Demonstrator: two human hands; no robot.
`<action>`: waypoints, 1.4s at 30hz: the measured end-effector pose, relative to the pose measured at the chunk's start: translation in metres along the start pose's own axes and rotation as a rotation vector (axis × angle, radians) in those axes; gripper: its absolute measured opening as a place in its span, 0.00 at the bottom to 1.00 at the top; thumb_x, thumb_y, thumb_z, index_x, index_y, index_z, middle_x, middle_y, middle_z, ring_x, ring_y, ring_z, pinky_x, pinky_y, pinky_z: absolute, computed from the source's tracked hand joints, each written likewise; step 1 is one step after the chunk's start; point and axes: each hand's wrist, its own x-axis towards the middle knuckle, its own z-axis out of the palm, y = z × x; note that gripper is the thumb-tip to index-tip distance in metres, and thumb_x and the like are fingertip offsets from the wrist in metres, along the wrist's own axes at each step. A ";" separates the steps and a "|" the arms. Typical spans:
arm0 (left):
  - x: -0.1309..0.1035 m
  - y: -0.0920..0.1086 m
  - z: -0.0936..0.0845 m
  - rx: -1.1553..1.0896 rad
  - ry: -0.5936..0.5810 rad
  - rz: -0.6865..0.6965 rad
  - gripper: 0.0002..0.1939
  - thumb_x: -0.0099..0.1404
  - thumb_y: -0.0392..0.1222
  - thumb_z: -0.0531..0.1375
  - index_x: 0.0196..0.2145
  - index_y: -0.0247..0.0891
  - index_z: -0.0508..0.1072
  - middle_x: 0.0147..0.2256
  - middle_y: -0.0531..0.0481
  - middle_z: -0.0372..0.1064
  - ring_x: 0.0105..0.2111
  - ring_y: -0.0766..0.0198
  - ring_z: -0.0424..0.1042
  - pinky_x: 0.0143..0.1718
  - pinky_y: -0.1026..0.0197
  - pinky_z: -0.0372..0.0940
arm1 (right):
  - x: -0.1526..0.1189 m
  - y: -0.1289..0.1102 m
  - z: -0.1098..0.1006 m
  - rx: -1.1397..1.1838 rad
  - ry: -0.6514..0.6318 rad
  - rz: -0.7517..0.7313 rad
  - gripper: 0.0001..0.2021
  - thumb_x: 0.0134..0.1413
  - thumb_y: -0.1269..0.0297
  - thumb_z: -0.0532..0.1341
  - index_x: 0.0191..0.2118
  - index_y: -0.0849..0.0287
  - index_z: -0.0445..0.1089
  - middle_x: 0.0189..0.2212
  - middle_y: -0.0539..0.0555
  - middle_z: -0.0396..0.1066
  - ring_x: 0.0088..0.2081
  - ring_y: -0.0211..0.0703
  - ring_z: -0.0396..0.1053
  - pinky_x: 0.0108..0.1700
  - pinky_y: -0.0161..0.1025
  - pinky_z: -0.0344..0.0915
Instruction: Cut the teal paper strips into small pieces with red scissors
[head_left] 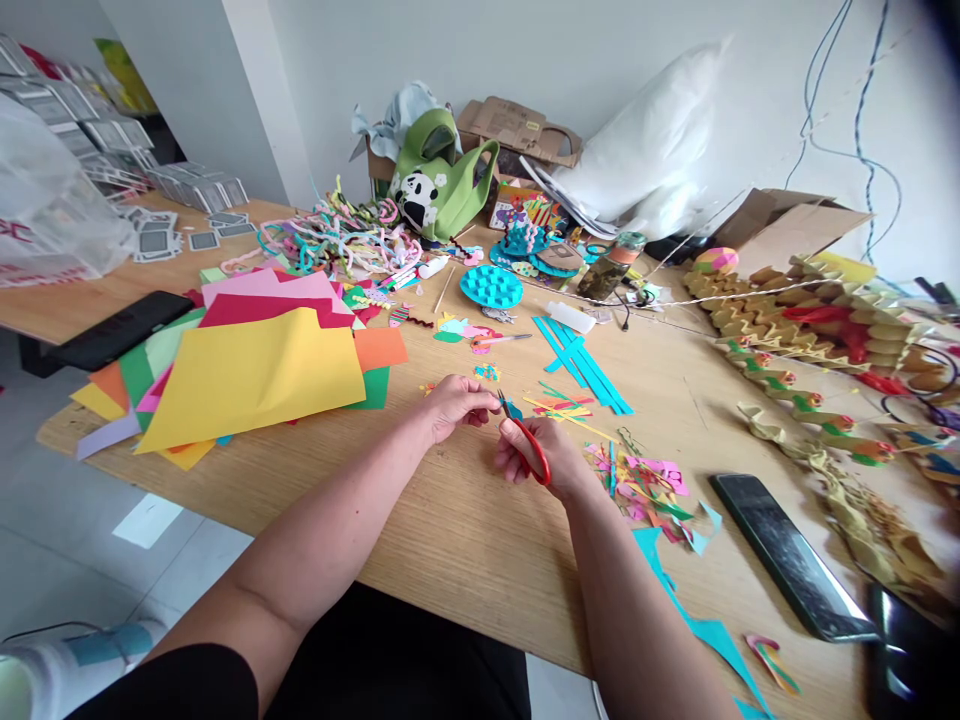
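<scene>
My right hand point(536, 455) is closed around the red handles of a pair of scissors point(535, 455). The dark blades point up and to the left, with their tips close to the fingertips of my left hand point(459, 405). Thumb and fingers of that left hand are pinched together; whatever they hold is too small to make out. Just behind the hands, small blue and yellow paper bits point(487, 372) lie on the wooden table point(450, 520). Thin red and yellow paper strips point(562, 407) are right of the scissors, with long blue paper strips point(581, 365) beyond them.
Coloured paper sheets point(255, 365) are stacked at left, near a dark phone point(124, 330). Paper scraps point(637, 480) and another phone point(791, 555) lie at right. Behind stand a blue round tray point(491, 288), a green panda bag point(442, 180) and egg cartons point(825, 310).
</scene>
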 end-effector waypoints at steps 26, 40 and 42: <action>-0.001 0.004 0.001 -0.020 0.021 -0.003 0.05 0.45 0.36 0.65 0.23 0.31 0.74 0.20 0.52 0.68 0.18 0.74 0.62 0.22 0.67 0.57 | 0.003 0.004 -0.001 0.022 0.029 0.038 0.25 0.38 0.41 0.66 0.21 0.63 0.67 0.15 0.54 0.71 0.13 0.37 0.67 0.13 0.30 0.62; -0.003 0.011 -0.007 -0.018 0.100 0.026 0.06 0.45 0.37 0.63 0.23 0.32 0.73 0.22 0.51 0.69 0.20 0.72 0.63 0.23 0.66 0.57 | 0.005 0.003 0.000 0.030 0.115 0.000 0.23 0.38 0.44 0.67 0.18 0.62 0.65 0.13 0.51 0.69 0.12 0.36 0.65 0.12 0.29 0.60; -0.001 0.012 -0.012 0.049 0.189 0.072 0.05 0.47 0.38 0.62 0.23 0.33 0.72 0.21 0.52 0.68 0.20 0.71 0.63 0.23 0.66 0.57 | 0.005 0.001 -0.001 0.034 0.146 -0.010 0.23 0.38 0.44 0.67 0.18 0.62 0.65 0.13 0.51 0.68 0.11 0.35 0.65 0.12 0.28 0.59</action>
